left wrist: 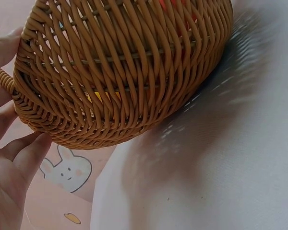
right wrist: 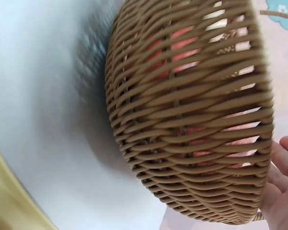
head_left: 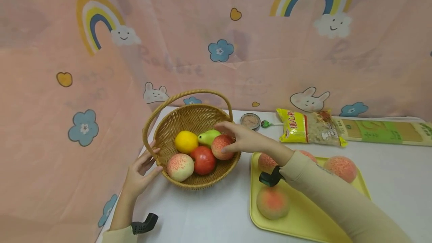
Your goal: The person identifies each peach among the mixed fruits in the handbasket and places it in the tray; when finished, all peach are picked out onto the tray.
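Note:
A brown wicker basket point(head_left: 195, 186) with an arched handle stands tilted towards me in the head view. My left hand point(head_left: 139, 173) grips its left side, where the handle meets the rim; the left wrist view shows fingers about the woven edge point(left wrist: 31, 103). Inside lie a yellow lemon-like fruit point(head_left: 186, 142), a green pear point(head_left: 208, 137), a red round fruit point(head_left: 203, 160) and a pale speckled peach point(head_left: 180, 167). At the basket's right side, my right hand point(head_left: 241, 138) holds a redder peach point(head_left: 221, 146) between thumb and fingers. In the right wrist view, the basket wall hides that peach partly.
Right of the basket, a yellow tray point(head_left: 303, 216) carries several peaches point(head_left: 272, 202), partly under my right forearm. Along the back are a small round container point(head_left: 250, 120), a lollipop point(head_left: 266, 123), a yellow food packet point(head_left: 305, 127) and a flat noodle pack point(head_left: 384, 131). A patterned curtain hangs behind.

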`<state>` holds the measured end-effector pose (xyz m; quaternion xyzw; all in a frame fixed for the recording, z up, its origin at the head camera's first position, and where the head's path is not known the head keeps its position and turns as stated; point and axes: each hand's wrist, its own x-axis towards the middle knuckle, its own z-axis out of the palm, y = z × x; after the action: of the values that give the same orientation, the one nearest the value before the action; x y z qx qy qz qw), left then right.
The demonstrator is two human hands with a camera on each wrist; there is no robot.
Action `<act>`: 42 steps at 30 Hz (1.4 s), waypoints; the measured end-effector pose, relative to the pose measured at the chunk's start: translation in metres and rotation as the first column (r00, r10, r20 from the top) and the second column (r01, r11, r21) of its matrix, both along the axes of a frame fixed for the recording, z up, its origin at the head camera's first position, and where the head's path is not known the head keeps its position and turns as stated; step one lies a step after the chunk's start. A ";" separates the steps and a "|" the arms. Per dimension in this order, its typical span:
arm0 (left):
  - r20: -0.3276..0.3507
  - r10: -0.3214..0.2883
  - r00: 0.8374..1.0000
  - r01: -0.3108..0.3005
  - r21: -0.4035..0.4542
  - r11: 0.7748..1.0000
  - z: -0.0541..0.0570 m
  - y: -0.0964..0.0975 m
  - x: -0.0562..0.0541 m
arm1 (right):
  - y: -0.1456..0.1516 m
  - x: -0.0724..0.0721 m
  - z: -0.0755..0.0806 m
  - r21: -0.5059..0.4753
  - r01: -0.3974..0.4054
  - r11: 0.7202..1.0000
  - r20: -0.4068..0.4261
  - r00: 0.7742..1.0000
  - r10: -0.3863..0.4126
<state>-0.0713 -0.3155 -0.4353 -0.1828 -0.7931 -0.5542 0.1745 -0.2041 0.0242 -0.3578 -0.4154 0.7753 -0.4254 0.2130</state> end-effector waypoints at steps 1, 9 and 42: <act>-0.003 0.000 1.000 0.000 0.001 1.000 0.000 0.000 0.000 | -0.001 -0.002 0.000 0.015 -0.003 1.000 -0.008 1.000 0.003; -0.034 0.013 0.999 -0.013 0.001 1.000 0.002 0.003 0.000 | -0.008 -0.012 -0.003 0.184 -0.013 0.983 -0.100 0.994 0.032; 0.016 0.022 1.000 -0.021 -0.024 0.999 0.003 0.003 0.000 | -0.020 -0.010 -0.003 0.361 0.028 0.932 -0.317 0.944 0.094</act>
<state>-0.0710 -0.3126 -0.4321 -0.1721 -0.8030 -0.5441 0.1719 -0.2145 0.0038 -0.3611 -0.4476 0.8575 -0.1967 0.1602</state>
